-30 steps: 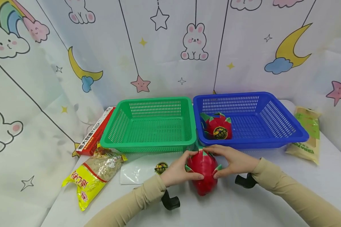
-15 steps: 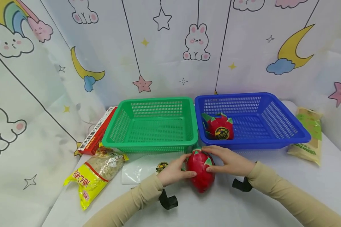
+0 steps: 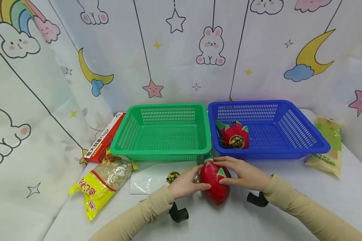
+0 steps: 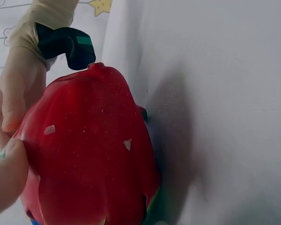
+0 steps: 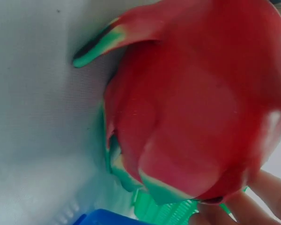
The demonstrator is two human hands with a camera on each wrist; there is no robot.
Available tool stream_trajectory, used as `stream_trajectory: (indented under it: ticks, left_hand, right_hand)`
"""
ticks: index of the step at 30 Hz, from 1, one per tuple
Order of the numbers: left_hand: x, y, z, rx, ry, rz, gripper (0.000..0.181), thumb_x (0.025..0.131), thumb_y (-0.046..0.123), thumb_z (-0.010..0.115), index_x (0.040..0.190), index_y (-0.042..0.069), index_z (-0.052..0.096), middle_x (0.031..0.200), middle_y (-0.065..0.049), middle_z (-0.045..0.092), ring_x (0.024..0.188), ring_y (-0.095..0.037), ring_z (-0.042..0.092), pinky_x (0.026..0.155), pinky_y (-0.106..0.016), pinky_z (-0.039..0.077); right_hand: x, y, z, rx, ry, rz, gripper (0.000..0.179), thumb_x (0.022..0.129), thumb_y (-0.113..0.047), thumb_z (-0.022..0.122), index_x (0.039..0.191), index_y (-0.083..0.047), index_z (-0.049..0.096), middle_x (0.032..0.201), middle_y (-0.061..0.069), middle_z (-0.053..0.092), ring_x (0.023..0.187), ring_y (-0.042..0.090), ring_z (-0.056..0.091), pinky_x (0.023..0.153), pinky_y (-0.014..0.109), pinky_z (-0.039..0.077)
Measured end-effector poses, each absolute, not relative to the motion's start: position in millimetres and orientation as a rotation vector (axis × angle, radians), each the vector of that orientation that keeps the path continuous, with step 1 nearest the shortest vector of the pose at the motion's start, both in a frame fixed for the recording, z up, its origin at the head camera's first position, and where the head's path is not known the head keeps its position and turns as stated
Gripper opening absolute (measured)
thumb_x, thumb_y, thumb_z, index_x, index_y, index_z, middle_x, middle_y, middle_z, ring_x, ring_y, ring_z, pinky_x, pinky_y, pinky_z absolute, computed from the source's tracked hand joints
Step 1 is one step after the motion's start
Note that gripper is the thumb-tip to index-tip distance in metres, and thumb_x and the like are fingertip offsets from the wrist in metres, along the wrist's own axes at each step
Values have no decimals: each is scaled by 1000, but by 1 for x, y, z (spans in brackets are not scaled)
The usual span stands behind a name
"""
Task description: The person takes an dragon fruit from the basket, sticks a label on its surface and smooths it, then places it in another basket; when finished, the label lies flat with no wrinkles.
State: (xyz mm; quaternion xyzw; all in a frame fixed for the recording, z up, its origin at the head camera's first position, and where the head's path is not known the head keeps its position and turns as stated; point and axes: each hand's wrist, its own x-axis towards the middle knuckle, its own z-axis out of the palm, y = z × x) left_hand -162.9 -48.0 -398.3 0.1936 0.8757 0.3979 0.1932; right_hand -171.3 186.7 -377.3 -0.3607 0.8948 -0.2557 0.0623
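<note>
A red dragon fruit (image 3: 215, 184) with green-tipped scales lies on the white table in front of the two baskets, its blunt tip toward the person. My left hand (image 3: 187, 183) holds its left side, thumb on top. From the right, my right hand (image 3: 244, 173) grips it with the thumb near a green-tipped scale and the fingers over its far end. In the left wrist view, small pale flecks mark the fruit's red skin (image 4: 89, 140). Another dragon fruit (image 3: 233, 132) with a black and gold sticker sits in the left part of the blue basket (image 3: 271, 154).
A green basket (image 3: 160, 154) stands left of the blue one. Farther left are a red pasta box (image 3: 105, 139) and a yellow snack bag (image 3: 104, 184). A white plastic sheet with a round sticker (image 3: 151, 177) lies by my left hand. A tan-green packet (image 3: 328, 147) is at right.
Between my hands the dragon fruit has turned about its length, bringing another scale to the top. Its near tip has since swung slightly right. The head view has shifted a little.
</note>
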Motion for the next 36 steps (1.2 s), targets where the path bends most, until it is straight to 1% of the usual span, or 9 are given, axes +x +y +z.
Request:
stream_trajectory:
  ticks: [4,7,10,13,16,20,22,31,36]
  left_hand:
    - [-165,-60,-393,553,2448,1168,65,84,35,66,135,4,42,128,-14,53,103,-26,59,76,-33,52]
    - [-170,-77,-390,558,2477,1253,55,86,28,64,131,2,46,128,-16,53,98,-26,61,72,-31,53]
    - [-177,-96,-389,540,2570,1276,45,89,22,61,126,1,50,127,-17,54,100,-29,61,75,-33,52]
    - [-183,-111,-390,503,2683,1205,35,90,19,59,120,2,56,121,-16,58,102,-32,59,80,-38,51]
    - [-188,-120,-393,475,2786,1073,30,90,15,59,115,0,60,116,-16,61,106,-35,57,87,-44,48]
    - [-194,-129,-402,416,2884,920,28,89,11,58,113,-4,60,114,-19,62,108,-35,57,93,-46,45]
    - [-196,-132,-406,381,2909,879,28,88,9,59,112,-5,60,114,-20,62,107,-35,58,92,-45,46]
    - [-202,-141,-415,354,3015,613,23,85,4,60,107,-4,63,104,-20,66,95,-35,63,84,-44,50]
    - [-203,-140,-419,378,3027,573,26,81,6,66,104,-3,63,100,-19,67,91,-34,64,81,-42,52]
  right_hand:
    - [-170,187,-377,-1087,2711,-749,64,85,-48,58,132,-6,48,136,9,46,121,30,49,88,41,50]
    - [-171,187,-379,-1098,2716,-762,63,85,-47,59,132,-5,48,135,9,47,120,31,49,87,41,51]
    - [-172,188,-380,-1118,2719,-772,63,85,-46,59,131,-5,49,134,11,48,119,32,49,86,42,51]
    - [-173,188,-381,-1123,2715,-781,62,86,-45,59,131,-4,49,134,11,48,118,33,50,86,43,51]
    - [-172,188,-380,-1099,2705,-790,62,86,-45,59,132,-5,48,135,10,47,120,31,49,86,42,51]
    - [-171,187,-378,-1060,2688,-790,64,85,-46,60,134,-6,47,137,9,45,122,32,47,87,43,50]
    - [-171,186,-378,-1044,2681,-789,65,85,-46,60,134,-6,46,137,10,45,123,33,46,88,44,50]
    - [-171,186,-379,-1040,2683,-790,64,85,-46,60,134,-6,47,137,9,45,123,33,45,88,44,50]
    - [-171,186,-380,-1049,2694,-792,64,84,-46,61,133,-6,47,136,10,46,122,33,47,85,43,51]
